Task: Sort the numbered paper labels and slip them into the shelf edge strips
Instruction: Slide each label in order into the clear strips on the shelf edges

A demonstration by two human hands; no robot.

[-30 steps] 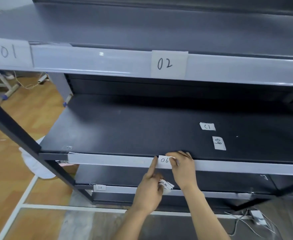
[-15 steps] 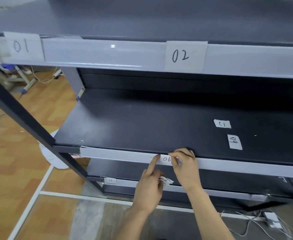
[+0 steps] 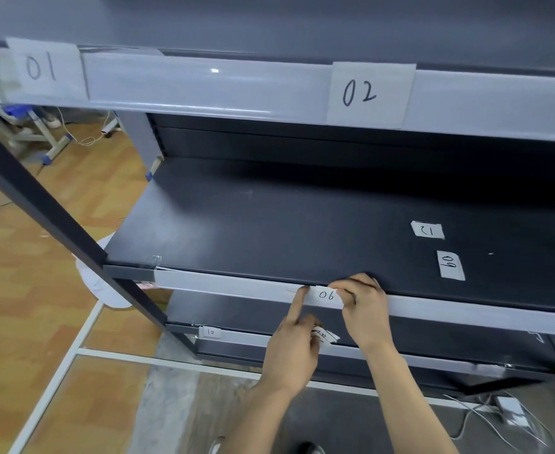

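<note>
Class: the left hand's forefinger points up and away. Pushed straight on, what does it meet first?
The edge strip of the middle shelf, just left of the 06 label; the fingertip seems to touch it.

Right hand (image 3: 365,311) pinches label 06 (image 3: 327,294) in strip (image 3: 223,283); left hand (image 3: 294,353) grips spare labels (image 3: 328,336).

White label 06 (image 3: 327,294) sits upright in the middle strip (image 3: 220,283). Labels 12 (image 3: 428,230) and 09 (image 3: 451,265) lie flat on that shelf (image 3: 269,231), behind and right of it.
</note>
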